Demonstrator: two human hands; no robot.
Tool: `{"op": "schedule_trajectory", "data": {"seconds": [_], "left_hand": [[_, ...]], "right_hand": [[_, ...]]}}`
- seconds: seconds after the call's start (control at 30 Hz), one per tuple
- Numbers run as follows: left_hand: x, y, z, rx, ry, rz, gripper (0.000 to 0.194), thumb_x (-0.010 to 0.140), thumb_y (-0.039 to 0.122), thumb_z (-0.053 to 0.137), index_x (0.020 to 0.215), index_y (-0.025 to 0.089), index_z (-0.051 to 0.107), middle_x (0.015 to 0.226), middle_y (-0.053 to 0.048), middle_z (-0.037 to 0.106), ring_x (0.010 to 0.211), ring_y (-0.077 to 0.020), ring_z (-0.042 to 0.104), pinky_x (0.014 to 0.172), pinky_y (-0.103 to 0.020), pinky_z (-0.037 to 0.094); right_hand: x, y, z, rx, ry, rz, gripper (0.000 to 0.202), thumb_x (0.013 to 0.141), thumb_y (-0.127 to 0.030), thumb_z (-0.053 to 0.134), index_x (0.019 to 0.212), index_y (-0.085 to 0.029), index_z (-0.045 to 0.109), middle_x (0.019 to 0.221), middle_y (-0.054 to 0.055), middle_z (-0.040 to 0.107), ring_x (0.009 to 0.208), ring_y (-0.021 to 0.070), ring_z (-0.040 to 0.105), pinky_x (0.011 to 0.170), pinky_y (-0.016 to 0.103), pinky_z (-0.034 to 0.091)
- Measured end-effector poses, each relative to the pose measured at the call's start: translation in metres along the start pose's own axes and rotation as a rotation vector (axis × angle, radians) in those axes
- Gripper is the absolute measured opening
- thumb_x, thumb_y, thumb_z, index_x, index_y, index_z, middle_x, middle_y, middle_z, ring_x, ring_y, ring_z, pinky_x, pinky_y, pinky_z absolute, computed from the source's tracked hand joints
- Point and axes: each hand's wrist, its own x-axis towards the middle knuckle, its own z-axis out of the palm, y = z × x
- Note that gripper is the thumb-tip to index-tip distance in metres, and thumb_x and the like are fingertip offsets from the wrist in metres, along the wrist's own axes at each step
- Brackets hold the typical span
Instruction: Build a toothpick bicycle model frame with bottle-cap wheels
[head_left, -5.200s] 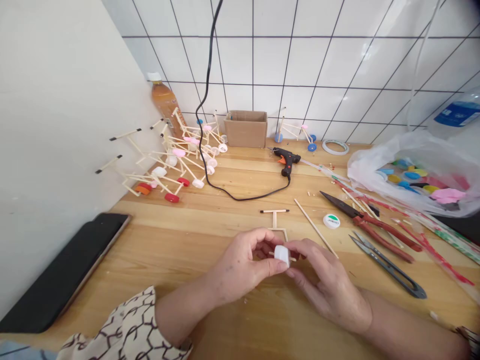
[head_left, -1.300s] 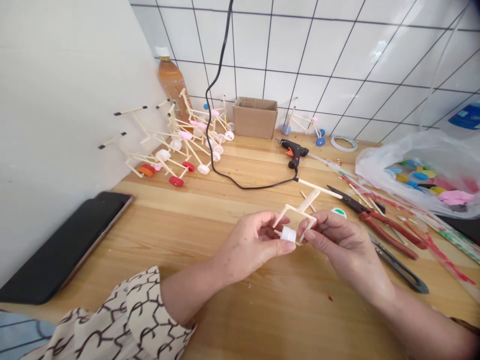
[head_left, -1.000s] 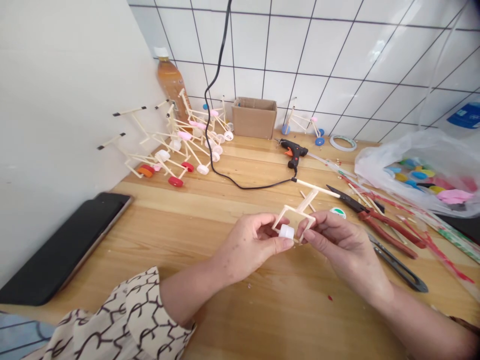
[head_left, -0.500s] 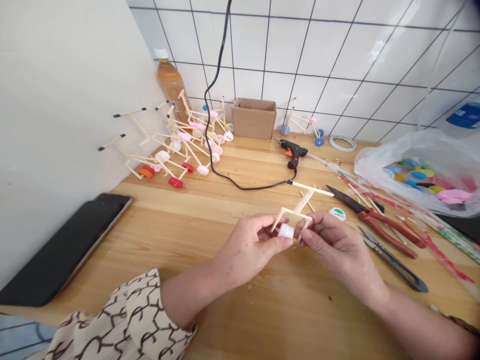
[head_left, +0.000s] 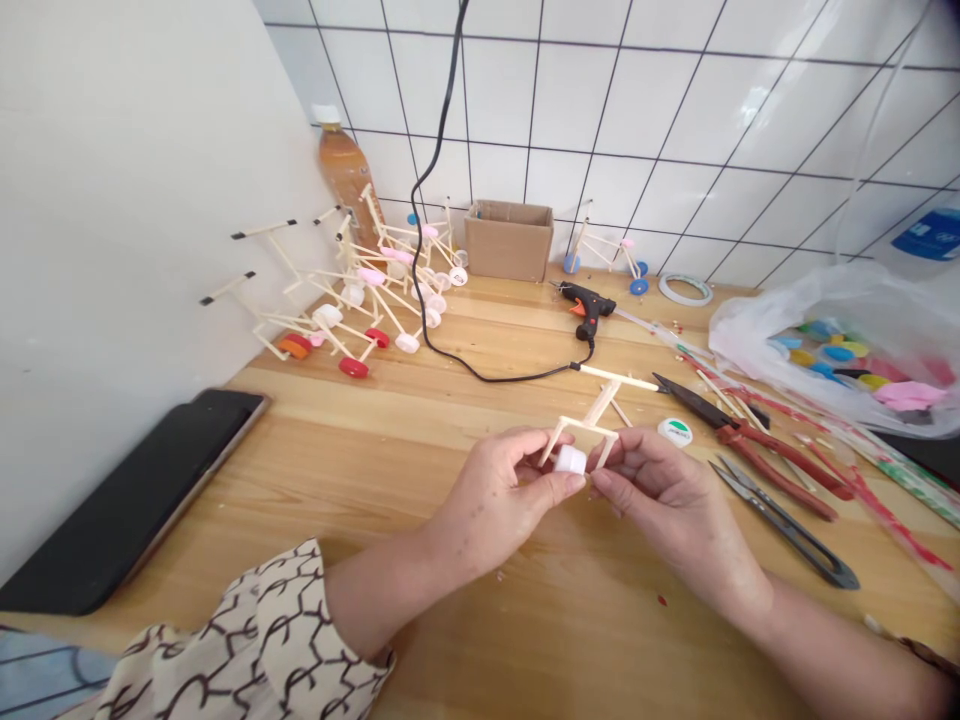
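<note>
My left hand (head_left: 510, 490) is closed, its thumb and fingers pinching a white bottle cap (head_left: 570, 459) between the two prongs of a small wooden-stick frame (head_left: 589, 427). The frame's left prong rests by my left fingers. On the other side, my right hand (head_left: 667, 500) is closed with its thumb and fingertips at the lower end of the right prong. The frame has a crossbar with black ends, pointing away from me. Whether a thin rod passes through the cap is hidden by my fingers.
Stick-built tricycles (head_left: 367, 275) with cap wheels stand at the left back. A glue gun (head_left: 587, 308) lies beyond the frame, its cord looping leftward. Pliers (head_left: 757, 440) and snips (head_left: 787, 525) lie right, near a bag of colourful caps (head_left: 832, 340). A black phone (head_left: 135, 490) lies left.
My right thumb has shifted slightly down and left, toward the cap, and more of the right prong shows. The frame has tilted a little. My left hand keeps its pinch.
</note>
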Motion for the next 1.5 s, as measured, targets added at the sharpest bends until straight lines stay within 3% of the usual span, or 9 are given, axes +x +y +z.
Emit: {"op": "schedule_trajectory", "data": {"seconds": [0.27,0.6,0.83,0.93,1.13,1.3,1.5], "left_hand": [[0.000,-0.002,0.001,0.029,0.023,0.012,0.014,0.077,0.018,0.060,0.089,0.015,0.065,0.091,-0.005,0.068,0.082,-0.0161,0.063,0.076,-0.029,0.052],[-0.001,-0.005,0.005,0.041,0.064,0.030,0.020,0.076,0.017,0.062,0.095,0.013,0.064,0.089,-0.006,0.068,0.081,-0.0171,0.063,0.075,-0.028,0.051],[0.000,-0.003,0.002,-0.085,-0.011,-0.004,0.020,0.078,0.021,0.060,0.097,0.015,0.061,0.092,-0.006,0.068,0.083,-0.0155,0.064,0.079,-0.028,0.051],[0.002,-0.002,-0.001,-0.087,0.037,-0.041,0.015,0.078,0.023,0.060,0.090,0.014,0.060,0.088,-0.005,0.067,0.081,-0.0157,0.064,0.076,-0.029,0.051],[0.005,-0.002,-0.008,0.120,0.130,-0.040,0.008,0.076,0.022,0.058,0.074,0.014,0.058,0.071,-0.001,0.062,0.065,-0.0132,0.058,0.064,-0.026,0.046],[0.003,-0.002,-0.009,0.180,0.072,-0.027,0.010,0.079,0.020,0.053,0.071,0.015,0.056,0.066,0.001,0.058,0.061,-0.0115,0.053,0.060,-0.024,0.042],[0.004,0.002,-0.011,0.098,-0.004,-0.079,0.010,0.080,0.016,0.051,0.070,0.015,0.053,0.067,0.002,0.056,0.065,-0.0109,0.053,0.064,-0.023,0.042]], "right_hand": [[0.000,-0.001,0.003,0.002,0.042,0.041,0.015,0.078,-0.029,0.064,0.076,-0.020,0.052,0.060,-0.002,0.059,0.052,0.0102,0.056,0.042,0.018,0.040],[-0.001,0.002,0.005,0.039,0.028,0.007,0.010,0.080,-0.023,0.061,0.079,-0.019,0.052,0.062,-0.003,0.057,0.055,0.0080,0.053,0.045,0.016,0.040],[0.002,0.002,-0.001,0.030,0.030,0.004,0.008,0.080,-0.022,0.062,0.083,-0.018,0.055,0.067,-0.002,0.058,0.057,0.0072,0.053,0.049,0.016,0.041],[0.004,0.001,-0.005,0.030,0.034,-0.002,0.009,0.079,-0.022,0.062,0.082,-0.018,0.055,0.065,-0.003,0.056,0.055,0.0072,0.052,0.048,0.016,0.041],[0.003,0.003,-0.006,0.020,0.024,0.006,0.009,0.078,-0.020,0.061,0.084,-0.018,0.055,0.069,-0.001,0.059,0.059,0.0087,0.055,0.055,0.019,0.045],[0.003,0.003,-0.007,0.014,-0.004,0.028,0.009,0.078,-0.021,0.061,0.085,-0.018,0.056,0.071,-0.001,0.060,0.062,0.0097,0.056,0.058,0.021,0.045],[0.004,0.002,-0.011,0.027,-0.048,0.045,0.011,0.078,-0.019,0.060,0.088,-0.018,0.056,0.073,-0.001,0.061,0.066,0.0106,0.057,0.060,0.022,0.045]]}}
